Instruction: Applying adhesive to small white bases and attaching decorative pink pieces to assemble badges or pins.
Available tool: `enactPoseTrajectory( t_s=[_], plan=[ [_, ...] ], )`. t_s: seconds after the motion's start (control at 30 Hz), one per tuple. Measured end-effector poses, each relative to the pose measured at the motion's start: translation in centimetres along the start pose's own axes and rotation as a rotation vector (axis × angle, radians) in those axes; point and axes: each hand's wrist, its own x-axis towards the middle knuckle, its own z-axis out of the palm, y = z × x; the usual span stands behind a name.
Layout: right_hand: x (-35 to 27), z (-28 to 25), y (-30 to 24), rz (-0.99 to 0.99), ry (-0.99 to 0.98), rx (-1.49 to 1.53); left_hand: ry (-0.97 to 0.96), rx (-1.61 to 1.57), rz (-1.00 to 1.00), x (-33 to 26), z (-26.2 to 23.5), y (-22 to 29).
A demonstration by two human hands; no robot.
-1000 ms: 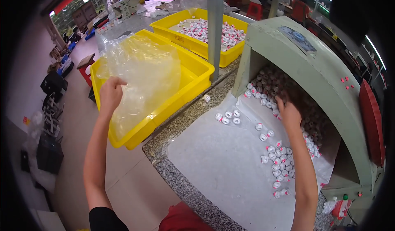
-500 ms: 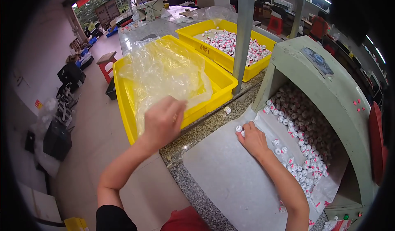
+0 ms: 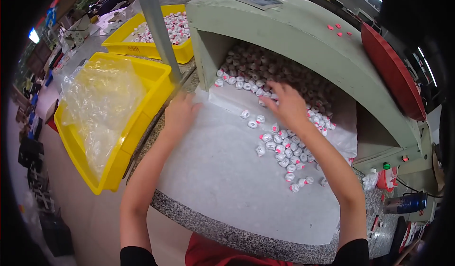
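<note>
Small round white pieces with pink bits (image 3: 283,148) lie scattered on a white sheet (image 3: 213,171). A heap of the same pieces (image 3: 246,62) fills the arched opening of a pale green metal housing (image 3: 284,24). My right hand (image 3: 290,107) reaches over the front of the heap, fingers spread and touching or just above the pieces. Near the sheet's left edge, beside the housing's left post, my left hand (image 3: 180,112) has its thumb apart from its fingers, and nothing shows in it.
A yellow tray (image 3: 163,83) with crumpled clear plastic (image 3: 104,105) stands at the left. Behind it, another yellow tray (image 3: 187,53) holds more pieces, and a metal post (image 3: 156,24) rises. Right of the housing are a dark blue can (image 3: 405,203) and a red panel (image 3: 391,72).
The view has swung right. My left hand has moved from above the plastic-lined tray to the sheet's edge. My right hand has left a piece at the sheet's far edge for the heap.
</note>
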Motion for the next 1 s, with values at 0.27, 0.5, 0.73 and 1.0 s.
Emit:
enactPoseTrajectory(
  t_s=[0.27,0.5,0.73,1.0],
  plan=[
    [-2.9,6.6,-5.5,-0.072,-0.197,0.067,0.119,-0.058,0.285,0.1,1.7,8.1],
    [2.3,1.6,-0.9,0.251,-0.25,0.332,0.204,-0.171,0.393,0.7,2.4,12.6],
    [2.6,-3.6,8.2,0.142,0.24,0.19,0.073,-0.007,0.448,8.1,8.8,16.9],
    [-6.1,-1.4,2.2,0.068,-0.079,0.514,0.12,0.017,0.398,18.3,13.8,16.1]
  ],
)
